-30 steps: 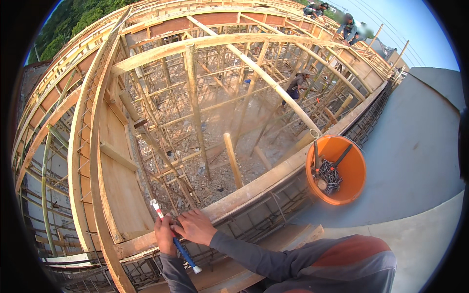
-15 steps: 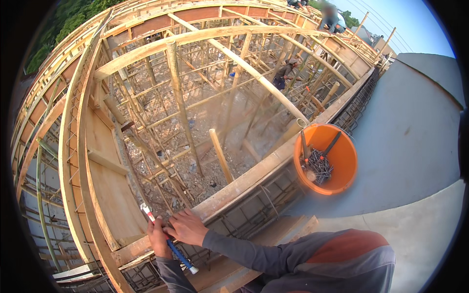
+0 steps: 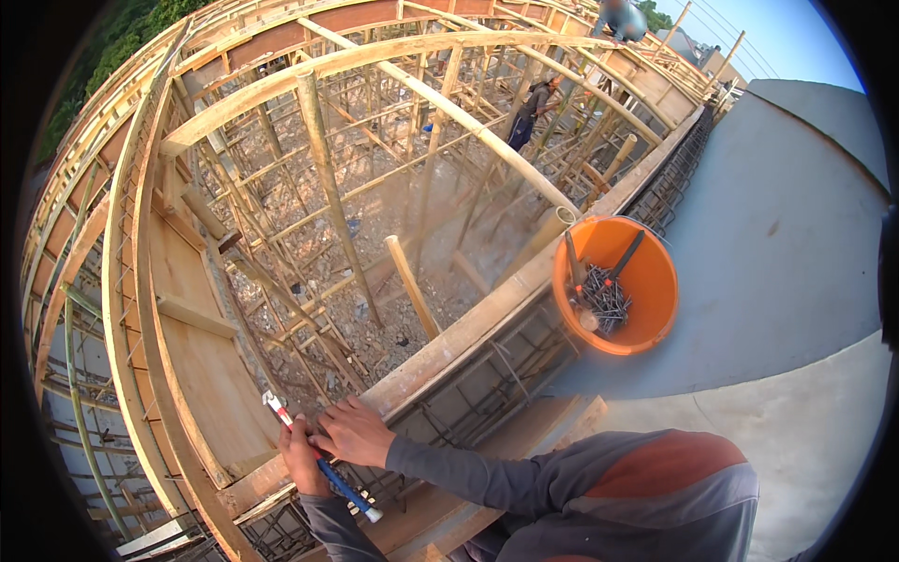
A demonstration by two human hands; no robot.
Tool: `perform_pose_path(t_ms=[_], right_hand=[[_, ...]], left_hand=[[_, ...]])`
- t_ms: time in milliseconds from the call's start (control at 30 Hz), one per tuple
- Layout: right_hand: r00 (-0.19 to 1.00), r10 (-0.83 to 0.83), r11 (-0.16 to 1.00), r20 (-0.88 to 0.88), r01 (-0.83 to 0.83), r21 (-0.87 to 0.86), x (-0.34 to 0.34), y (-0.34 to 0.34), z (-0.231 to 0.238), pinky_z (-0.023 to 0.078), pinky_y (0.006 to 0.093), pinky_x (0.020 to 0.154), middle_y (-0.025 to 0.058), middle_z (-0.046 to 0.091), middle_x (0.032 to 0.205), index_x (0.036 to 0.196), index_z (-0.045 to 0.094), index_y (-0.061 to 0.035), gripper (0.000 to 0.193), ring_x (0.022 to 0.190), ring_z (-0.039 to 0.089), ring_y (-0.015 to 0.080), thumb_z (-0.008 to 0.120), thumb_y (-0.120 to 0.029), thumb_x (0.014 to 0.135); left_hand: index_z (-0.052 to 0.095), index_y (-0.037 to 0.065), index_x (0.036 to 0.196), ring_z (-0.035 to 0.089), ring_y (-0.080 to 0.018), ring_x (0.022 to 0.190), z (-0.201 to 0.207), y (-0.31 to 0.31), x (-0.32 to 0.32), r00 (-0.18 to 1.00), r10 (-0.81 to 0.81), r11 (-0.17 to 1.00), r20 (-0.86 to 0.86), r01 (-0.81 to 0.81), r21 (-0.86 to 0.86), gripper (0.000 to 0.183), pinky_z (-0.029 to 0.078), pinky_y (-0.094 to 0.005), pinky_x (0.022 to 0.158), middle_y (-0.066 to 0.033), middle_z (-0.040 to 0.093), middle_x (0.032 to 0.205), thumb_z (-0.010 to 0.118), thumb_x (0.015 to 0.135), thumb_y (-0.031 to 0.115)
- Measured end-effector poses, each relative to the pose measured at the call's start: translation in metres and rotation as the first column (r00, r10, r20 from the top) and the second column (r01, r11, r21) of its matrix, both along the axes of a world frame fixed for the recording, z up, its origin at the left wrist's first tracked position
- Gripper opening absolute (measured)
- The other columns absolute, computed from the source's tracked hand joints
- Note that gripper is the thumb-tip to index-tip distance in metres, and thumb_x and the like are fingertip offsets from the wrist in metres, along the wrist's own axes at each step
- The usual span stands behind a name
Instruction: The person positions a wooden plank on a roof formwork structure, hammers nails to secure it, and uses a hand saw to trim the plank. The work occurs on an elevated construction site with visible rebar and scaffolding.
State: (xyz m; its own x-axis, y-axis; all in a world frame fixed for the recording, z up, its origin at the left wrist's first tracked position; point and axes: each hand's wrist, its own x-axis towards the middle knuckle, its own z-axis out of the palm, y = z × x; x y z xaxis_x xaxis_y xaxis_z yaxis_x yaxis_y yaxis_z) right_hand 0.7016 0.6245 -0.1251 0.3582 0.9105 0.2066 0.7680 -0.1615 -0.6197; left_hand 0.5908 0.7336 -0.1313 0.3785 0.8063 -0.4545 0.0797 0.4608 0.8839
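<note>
My left hand (image 3: 302,457) is closed round a claw hammer (image 3: 352,495). Its metal head sticks up past my fingers, above a red and white neck, and its blue grip slants down toward me. Right beside it, my right hand (image 3: 359,432) lies over the wooden formwork beam (image 3: 449,354), fingers bent and close to the left hand. Whatever its fingertips pinch, if anything, is hidden. Farther right, an orange bucket (image 3: 661,298) holds many loose nails (image 3: 609,304) and a couple of dark-ended tools with long handles.
Beyond the beam is a deep drop to rubble, crossed by wooden poles (image 3: 323,169). Steel rebar (image 3: 506,370) runs along the beam's near side. Plywood formwork (image 3: 201,365) rises at left, and a grey slab (image 3: 768,253) spreads at right. One worker (image 3: 534,114) stands below; another (image 3: 623,19) is far off.
The scene has shifted slightly up and left in view. The worker below stands straighter. My hands and the hammer keep nearly the same pose at the beam.
</note>
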Motion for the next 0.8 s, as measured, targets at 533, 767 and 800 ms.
perform_pose_path(t_ms=[533,767,800], right_hand=[[1.0,0.005,1.0,-0.009,-0.005,-0.02,0.002,-0.001,0.003,0.043,0.0425,0.099,0.012,0.069,0.101,0.103,0.074,-0.002,0.041,0.103,0.063,0.0303,0.065,-0.042,0.103],[1.0,-0.001,1.0,-0.012,0.001,-0.003,0.001,0.0,0.005,0.044,0.0429,0.098,0.0119,0.072,0.099,0.099,0.076,-0.0024,0.038,0.103,0.066,0.0289,0.068,-0.039,0.1],[1.0,-0.002,1.0,-0.01,0.002,0.006,0.0,0.0,0.004,0.044,0.0429,0.098,0.0118,0.072,0.099,0.099,0.075,-0.0025,0.038,0.103,0.066,0.0289,0.067,-0.039,0.1]], left_hand=[[0.059,0.008,0.101,0.051,-0.0083,0.058,-0.011,0.002,-0.002,1.0,0.009,0.999,0.013,-0.01,0.033,0.015,0.039,-0.0271,0.052,0.0009,0.056,0.07,0.064,0.105,0.021],[0.06,0.007,0.1,0.052,-0.0089,0.059,-0.011,0.002,-0.004,1.0,0.004,0.999,0.009,-0.004,0.044,0.017,0.04,-0.0267,0.052,0.0006,0.056,0.071,0.064,0.105,0.022],[0.06,0.007,0.099,0.052,-0.009,0.059,-0.012,0.003,-0.004,1.0,0.007,0.999,0.014,-0.008,0.045,0.017,0.04,-0.0268,0.053,0.0005,0.057,0.072,0.064,0.105,0.022]])
